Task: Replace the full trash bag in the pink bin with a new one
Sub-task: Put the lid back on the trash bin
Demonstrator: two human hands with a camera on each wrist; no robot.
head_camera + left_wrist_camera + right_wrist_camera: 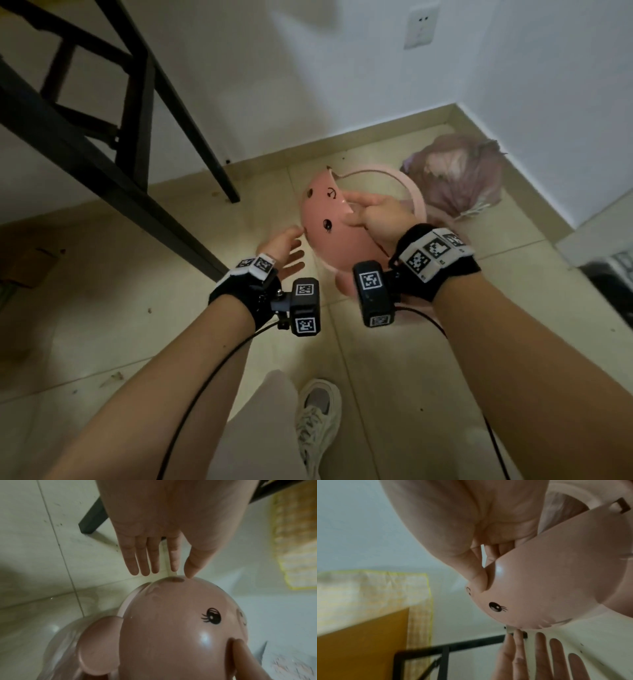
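The pink bin [416, 195] stands on the tiled floor near the room's corner. Its domed pink lid [325, 219], with a cartoon face drawn on it, is tilted up over the opening. My right hand [373, 212] grips the lid's cut edge, thumb on the outside of the dome. My left hand [284, 246] is open with straight fingers at the lid's left edge, and in the left wrist view the thumb [190, 573] just touches the lid [171, 628]. A full purple-grey trash bag [459, 174] lies on the floor in the corner behind the bin.
A black table frame [137, 120] slants down at the left, one leg landing close to the bin. White walls meet behind the bag, with a socket [419, 27] high up. A cardboard box [27, 267] sits far left. My shoe [318, 418] is below the hands.
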